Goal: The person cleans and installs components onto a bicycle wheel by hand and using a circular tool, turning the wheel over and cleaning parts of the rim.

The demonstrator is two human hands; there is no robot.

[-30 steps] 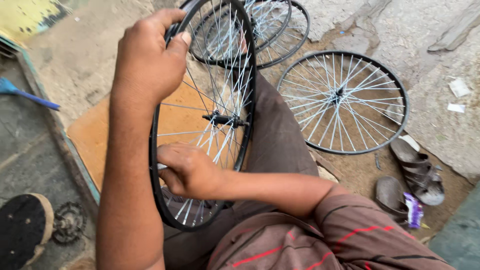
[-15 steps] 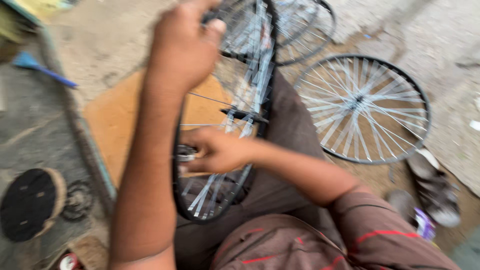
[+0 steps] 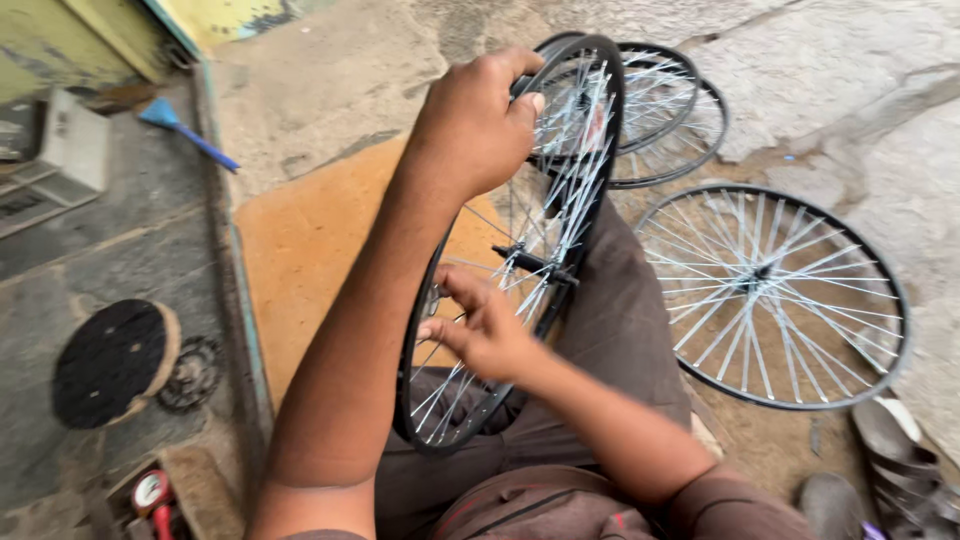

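The person has bare forearms, and no watch or ring shows on the left hand (image 3: 470, 125) or the right hand (image 3: 485, 330). Just beside the black wheel rim (image 3: 590, 190), brown trousers (image 3: 620, 320) cover the legs. Below the rim, a brown shirt (image 3: 560, 505) with thin red stripes shows.

The floor (image 3: 360, 70) is rough, stained concrete with an orange mat (image 3: 300, 250) spread on it. A spoked wheel (image 3: 775, 295) lies flat on the ground at the right, two more stacked wheels (image 3: 680, 130) beyond it. Sandals (image 3: 900, 460) sit at the lower right. At the left lie a blue-handled brush (image 3: 185, 130), a round black disc (image 3: 115, 360) and a sprocket (image 3: 192, 375).
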